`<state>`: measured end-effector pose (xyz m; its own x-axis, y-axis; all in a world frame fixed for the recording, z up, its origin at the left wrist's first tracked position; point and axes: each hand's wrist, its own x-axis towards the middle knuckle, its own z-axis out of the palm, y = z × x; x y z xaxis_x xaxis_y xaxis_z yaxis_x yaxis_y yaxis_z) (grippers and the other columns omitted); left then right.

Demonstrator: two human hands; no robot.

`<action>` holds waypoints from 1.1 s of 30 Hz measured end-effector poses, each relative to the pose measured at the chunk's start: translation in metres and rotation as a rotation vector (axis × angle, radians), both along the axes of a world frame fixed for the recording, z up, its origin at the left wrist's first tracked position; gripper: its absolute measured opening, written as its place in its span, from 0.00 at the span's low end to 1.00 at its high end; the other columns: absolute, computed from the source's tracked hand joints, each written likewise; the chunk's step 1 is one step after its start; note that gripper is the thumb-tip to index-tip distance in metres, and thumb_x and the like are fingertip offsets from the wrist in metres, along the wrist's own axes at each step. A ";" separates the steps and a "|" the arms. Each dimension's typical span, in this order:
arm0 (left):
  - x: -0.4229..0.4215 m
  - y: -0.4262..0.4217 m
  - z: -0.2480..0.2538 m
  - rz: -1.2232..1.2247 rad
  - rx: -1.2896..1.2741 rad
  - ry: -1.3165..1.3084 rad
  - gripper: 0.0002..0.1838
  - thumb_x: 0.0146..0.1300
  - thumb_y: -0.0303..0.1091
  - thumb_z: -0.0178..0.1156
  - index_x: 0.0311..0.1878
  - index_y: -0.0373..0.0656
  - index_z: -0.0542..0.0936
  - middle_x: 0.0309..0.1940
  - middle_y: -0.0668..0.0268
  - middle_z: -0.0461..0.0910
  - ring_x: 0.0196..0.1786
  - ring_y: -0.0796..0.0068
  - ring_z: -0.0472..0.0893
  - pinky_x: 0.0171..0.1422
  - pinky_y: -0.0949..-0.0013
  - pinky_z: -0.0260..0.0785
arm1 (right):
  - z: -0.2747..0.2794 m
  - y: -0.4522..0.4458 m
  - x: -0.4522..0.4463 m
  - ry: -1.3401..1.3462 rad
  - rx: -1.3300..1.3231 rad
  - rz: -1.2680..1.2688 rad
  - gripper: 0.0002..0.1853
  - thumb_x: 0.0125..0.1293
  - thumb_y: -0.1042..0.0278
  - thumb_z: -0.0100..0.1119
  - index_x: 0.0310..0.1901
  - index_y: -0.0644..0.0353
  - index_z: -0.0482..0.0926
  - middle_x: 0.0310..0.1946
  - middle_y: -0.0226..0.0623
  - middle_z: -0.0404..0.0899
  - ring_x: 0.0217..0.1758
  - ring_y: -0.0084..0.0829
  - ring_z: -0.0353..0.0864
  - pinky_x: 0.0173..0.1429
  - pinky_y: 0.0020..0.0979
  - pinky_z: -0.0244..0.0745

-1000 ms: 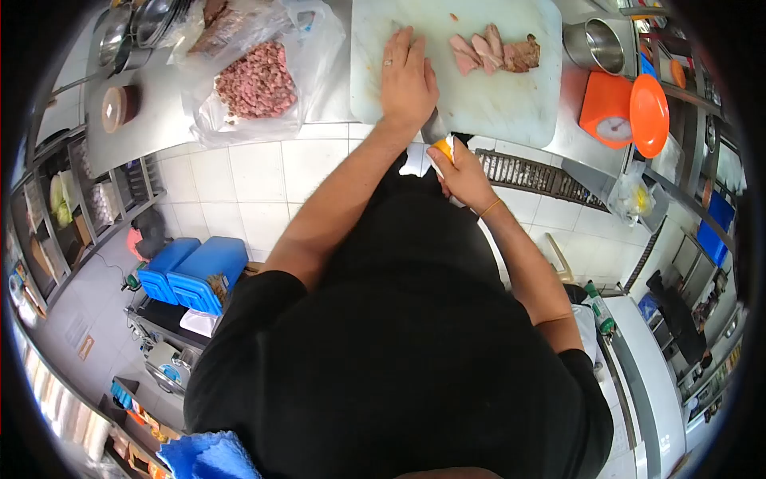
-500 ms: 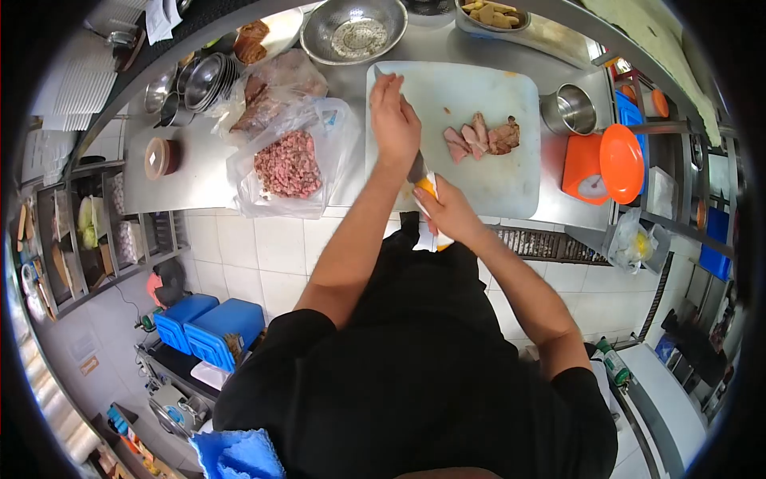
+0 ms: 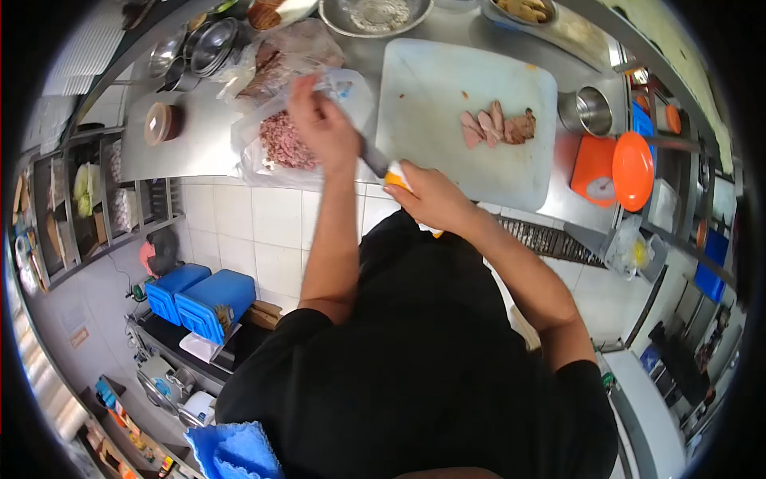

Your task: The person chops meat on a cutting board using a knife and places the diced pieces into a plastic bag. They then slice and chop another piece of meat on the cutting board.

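Note:
My right hand [image 3: 431, 195] is closed around the yellow-and-white handle of a knife [image 3: 373, 156]. Its dark blade points up and left, and its tip end is hidden behind my left wrist. My left hand [image 3: 325, 128] is slightly blurred, its fingers loosely extended above a clear plastic bag [image 3: 355, 92] of chopped pink meat [image 3: 283, 142]. I see nothing held in it. To the right, slices of cooked meat [image 3: 481, 128] lie beside a browned end piece [image 3: 520, 126] on a white cutting board [image 3: 447, 80].
Behind the chopped meat lies another bag of meat [image 3: 291, 56]. A metal colander [image 3: 375, 16] stands at the back. Right of the board are a steel pot [image 3: 590, 110] and an orange scale [image 3: 594, 172]. A lidded tub [image 3: 163, 124] sits at the left.
Both hands have swung left with the knife, off the cutting board. My left hand has gone from beside the blade over the board to above the bag of chopped meat.

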<state>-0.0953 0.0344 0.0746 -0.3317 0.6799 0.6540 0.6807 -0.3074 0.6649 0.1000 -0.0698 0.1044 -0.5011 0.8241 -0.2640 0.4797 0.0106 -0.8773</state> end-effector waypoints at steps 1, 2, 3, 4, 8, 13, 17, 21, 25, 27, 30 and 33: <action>-0.021 0.000 -0.010 0.047 0.015 -0.036 0.17 0.73 0.17 0.55 0.61 0.34 0.84 0.63 0.49 0.83 0.69 0.46 0.80 0.75 0.53 0.72 | 0.000 0.002 -0.004 -0.029 0.049 0.056 0.22 0.83 0.49 0.60 0.45 0.65 0.71 0.25 0.50 0.83 0.25 0.48 0.86 0.35 0.48 0.78; -0.041 0.002 -0.022 0.094 0.030 -0.075 0.16 0.75 0.18 0.55 0.61 0.33 0.84 0.62 0.49 0.84 0.68 0.47 0.82 0.74 0.53 0.73 | -0.004 0.001 -0.006 -0.054 0.082 0.088 0.24 0.82 0.47 0.60 0.44 0.65 0.72 0.28 0.55 0.83 0.32 0.57 0.87 0.43 0.53 0.78; -0.056 0.002 -0.027 0.134 -0.009 -0.103 0.15 0.76 0.21 0.57 0.61 0.33 0.84 0.62 0.49 0.84 0.66 0.46 0.82 0.73 0.54 0.74 | -0.002 0.001 -0.005 -0.071 0.054 0.100 0.24 0.82 0.47 0.59 0.44 0.66 0.72 0.30 0.58 0.84 0.36 0.60 0.86 0.45 0.55 0.77; -0.070 0.001 -0.034 0.177 -0.049 -0.132 0.14 0.77 0.23 0.58 0.60 0.32 0.84 0.62 0.48 0.84 0.65 0.46 0.83 0.71 0.54 0.75 | 0.003 0.000 -0.002 -0.087 0.026 0.115 0.24 0.82 0.48 0.59 0.44 0.67 0.73 0.32 0.60 0.84 0.39 0.63 0.85 0.48 0.57 0.76; -0.122 0.008 -0.095 0.094 -0.348 0.078 0.16 0.75 0.33 0.64 0.59 0.32 0.85 0.61 0.45 0.83 0.63 0.39 0.82 0.71 0.49 0.74 | 0.016 -0.017 0.035 -0.116 -0.181 -0.001 0.23 0.81 0.48 0.60 0.46 0.66 0.74 0.31 0.56 0.84 0.33 0.56 0.86 0.45 0.51 0.79; -0.085 0.003 -0.058 0.016 -0.109 0.369 0.15 0.71 0.29 0.67 0.59 0.37 0.86 0.62 0.49 0.84 0.65 0.42 0.82 0.71 0.47 0.74 | 0.011 -0.064 0.103 -0.125 -0.349 -0.392 0.18 0.83 0.52 0.62 0.49 0.62 0.76 0.22 0.32 0.76 0.20 0.23 0.77 0.26 0.31 0.74; -0.010 0.000 -0.030 -0.325 -0.073 0.292 0.16 0.65 0.25 0.69 0.56 0.40 0.87 0.59 0.53 0.86 0.63 0.47 0.83 0.71 0.47 0.74 | 0.005 -0.100 0.142 -0.181 -0.298 -0.663 0.16 0.83 0.55 0.62 0.49 0.62 0.77 0.22 0.32 0.76 0.19 0.22 0.76 0.25 0.31 0.72; 0.076 -0.006 -0.046 -0.703 -0.332 0.296 0.17 0.67 0.33 0.72 0.58 0.43 0.87 0.64 0.54 0.85 0.67 0.49 0.83 0.72 0.50 0.75 | 0.001 -0.126 0.157 -0.313 -0.242 -0.749 0.17 0.81 0.54 0.63 0.50 0.63 0.78 0.23 0.39 0.80 0.19 0.32 0.80 0.28 0.38 0.76; 0.132 -0.011 -0.059 -0.761 -0.333 0.472 0.21 0.65 0.38 0.72 0.60 0.44 0.86 0.65 0.56 0.84 0.70 0.51 0.80 0.74 0.49 0.73 | -0.007 -0.150 0.160 -0.383 -0.204 -0.733 0.18 0.81 0.54 0.64 0.48 0.64 0.78 0.24 0.49 0.81 0.24 0.46 0.84 0.33 0.46 0.77; 0.138 -0.014 -0.057 -0.833 -0.445 0.546 0.22 0.64 0.39 0.73 0.60 0.45 0.85 0.65 0.56 0.82 0.71 0.50 0.79 0.75 0.50 0.72 | -0.008 -0.158 0.158 -0.380 -0.290 -0.765 0.18 0.81 0.54 0.65 0.47 0.64 0.78 0.25 0.51 0.82 0.26 0.51 0.85 0.35 0.47 0.77; 0.137 -0.018 -0.067 -0.890 -0.438 0.559 0.23 0.62 0.37 0.74 0.60 0.45 0.84 0.64 0.57 0.81 0.70 0.50 0.78 0.75 0.51 0.72 | -0.011 -0.165 0.156 -0.411 -0.264 -0.782 0.18 0.79 0.54 0.66 0.47 0.64 0.78 0.28 0.54 0.83 0.31 0.59 0.85 0.38 0.51 0.77; 0.129 -0.014 -0.080 -0.942 -0.365 0.523 0.23 0.59 0.34 0.73 0.58 0.44 0.83 0.64 0.58 0.81 0.69 0.50 0.78 0.75 0.50 0.72 | -0.017 -0.168 0.155 -0.407 -0.184 -0.755 0.18 0.79 0.54 0.67 0.47 0.65 0.77 0.30 0.56 0.84 0.35 0.63 0.84 0.39 0.54 0.77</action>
